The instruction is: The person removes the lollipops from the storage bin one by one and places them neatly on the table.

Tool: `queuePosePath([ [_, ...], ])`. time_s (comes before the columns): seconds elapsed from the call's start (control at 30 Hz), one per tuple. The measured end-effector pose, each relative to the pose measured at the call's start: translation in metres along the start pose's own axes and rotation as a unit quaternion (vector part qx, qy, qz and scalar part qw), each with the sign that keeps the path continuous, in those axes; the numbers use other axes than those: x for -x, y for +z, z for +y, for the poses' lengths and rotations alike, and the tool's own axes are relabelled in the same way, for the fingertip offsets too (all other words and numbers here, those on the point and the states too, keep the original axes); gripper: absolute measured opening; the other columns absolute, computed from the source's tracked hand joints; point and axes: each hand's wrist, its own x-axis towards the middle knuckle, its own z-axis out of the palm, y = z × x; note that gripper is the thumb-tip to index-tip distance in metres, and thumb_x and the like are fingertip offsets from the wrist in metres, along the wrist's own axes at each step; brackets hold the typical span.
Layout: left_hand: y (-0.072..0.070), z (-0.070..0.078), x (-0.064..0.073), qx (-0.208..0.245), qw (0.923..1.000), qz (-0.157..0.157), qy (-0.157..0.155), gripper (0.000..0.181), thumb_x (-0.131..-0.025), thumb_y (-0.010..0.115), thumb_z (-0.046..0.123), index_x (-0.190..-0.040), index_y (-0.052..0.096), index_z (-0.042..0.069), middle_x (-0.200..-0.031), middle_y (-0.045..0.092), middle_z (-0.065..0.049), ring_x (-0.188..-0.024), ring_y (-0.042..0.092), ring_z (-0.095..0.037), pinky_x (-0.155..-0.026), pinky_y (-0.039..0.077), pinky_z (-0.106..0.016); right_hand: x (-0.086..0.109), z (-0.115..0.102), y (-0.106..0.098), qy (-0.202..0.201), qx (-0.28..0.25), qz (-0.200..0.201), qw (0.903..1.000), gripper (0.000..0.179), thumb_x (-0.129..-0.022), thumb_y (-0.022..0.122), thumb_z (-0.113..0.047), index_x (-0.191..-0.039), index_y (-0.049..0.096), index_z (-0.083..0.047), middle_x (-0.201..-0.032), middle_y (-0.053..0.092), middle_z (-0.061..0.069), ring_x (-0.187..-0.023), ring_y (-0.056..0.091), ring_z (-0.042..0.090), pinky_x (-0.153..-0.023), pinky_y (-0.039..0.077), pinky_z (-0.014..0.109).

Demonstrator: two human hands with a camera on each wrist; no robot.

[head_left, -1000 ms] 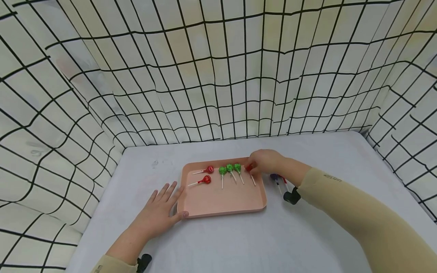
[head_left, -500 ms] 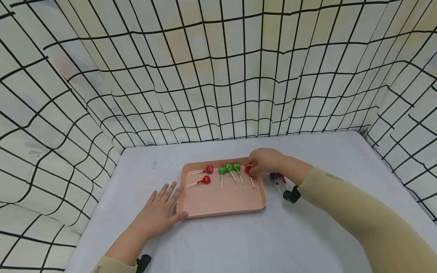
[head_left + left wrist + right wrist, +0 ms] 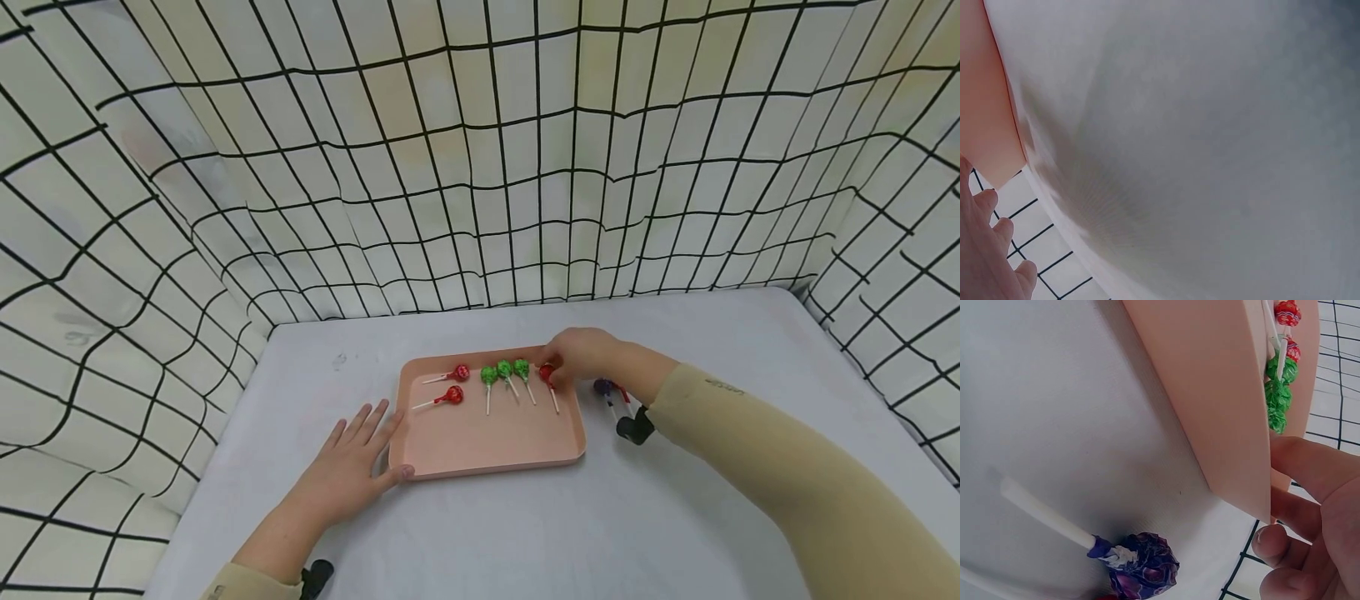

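My left hand (image 3: 348, 467) lies with fingers spread at the left side of a pink tray (image 3: 480, 442), thumb on its near left corner. At the tray's right end, my right hand (image 3: 585, 354) pinches the head of a red lollipop (image 3: 546, 375), whose white stick points toward me. In the right wrist view my right hand (image 3: 1322, 519) reaches over the tray's wall, which hides the fingertips and that lollipop. Left of it are green lollipops (image 3: 505, 369) in a row, sticks toward me. Two red lollipops (image 3: 452, 395) lie at the left with sticks pointing left.
On the white table (image 3: 510, 542), right of the tray and under my right forearm, lie a purple lollipop (image 3: 1147, 569) and a red one (image 3: 621, 392). Padded walls with a black grid (image 3: 525, 167) rise behind the table and at both sides.
The red lollipop in my right hand has settled, and more of its head shows between the fingers. My right hand has barely shifted. The left hand has stayed still.
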Motion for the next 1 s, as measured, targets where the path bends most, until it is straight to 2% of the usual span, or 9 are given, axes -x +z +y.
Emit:
queuePosePath([
  [0.33, -0.0011, 0.0008, -0.0008, -0.001, 1.0, -0.005, -0.002, 0.089, -0.088, 0.057, 0.067, -0.158, 0.027, 0.02, -0.164, 0.02, -0.011, -0.15, 0.015, -0.036, -0.118, 0.012, -0.062, -0.0047, 0.0017, 0.0054, -0.001, 0.014, 0.0, 0.9999, 0.031, -0.093, 0.071, -0.024, -0.124, 0.071, -0.023, -0.102, 0.066, -0.007, -0.095, 0.055, 0.016, -0.092, 0.049, 0.039],
  [0.7, -0.0026, 0.0019, -0.0001, 0.001, 1.0, -0.004, -0.002, 0.088, -0.089, 0.057, 0.067, -0.158, 0.028, 0.02, -0.164, 0.02, -0.011, -0.15, 0.015, -0.037, -0.118, 0.012, -0.062, -0.0098, 0.0062, 0.0094, -0.011, 0.014, 0.009, 0.9998, 0.022, -0.092, 0.073, -0.023, -0.114, 0.076, -0.024, -0.099, 0.068, -0.009, -0.091, 0.057, 0.014, -0.089, 0.052, 0.036],
  [1.0, -0.0025, 0.0018, -0.0002, 0.0, 1.0, -0.002, 0.001, 0.088, -0.089, 0.057, 0.066, -0.158, 0.029, 0.02, -0.164, 0.021, -0.011, -0.15, 0.016, -0.037, -0.118, 0.012, -0.062, -0.0063, 0.0068, 0.0029, -0.016, 0.007, 0.019, 0.9997, 0.028, -0.089, 0.071, -0.019, -0.114, 0.076, -0.029, -0.096, 0.067, -0.01, -0.089, 0.056, 0.015, -0.079, 0.049, 0.033],
])
